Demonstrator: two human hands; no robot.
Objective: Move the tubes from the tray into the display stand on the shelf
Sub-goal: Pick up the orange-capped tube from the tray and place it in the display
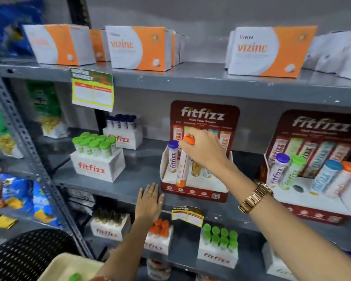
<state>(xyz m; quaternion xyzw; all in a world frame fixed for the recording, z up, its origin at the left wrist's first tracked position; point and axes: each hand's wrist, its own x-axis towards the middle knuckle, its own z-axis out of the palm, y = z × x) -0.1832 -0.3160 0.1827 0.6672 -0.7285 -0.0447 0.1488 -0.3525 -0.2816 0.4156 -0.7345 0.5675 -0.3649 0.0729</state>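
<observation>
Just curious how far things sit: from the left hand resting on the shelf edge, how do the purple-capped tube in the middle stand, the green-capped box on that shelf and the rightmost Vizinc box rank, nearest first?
From the left hand:
1. Purple-capped tube, just up-right.
2. Green-capped box, up-left.
3. Vizinc box, top shelf, far right.

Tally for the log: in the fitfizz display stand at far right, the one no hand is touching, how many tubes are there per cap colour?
Purple-capped tube: 1
Green-capped tube: 1
Blue-capped tube: 1
Orange-capped tube: 1
Total: 4

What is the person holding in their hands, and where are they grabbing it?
The right hand holds an orange-capped tube by its cap end, over the display stand. The left hand holds nothing; it rests flat on the shelf edge.
</observation>
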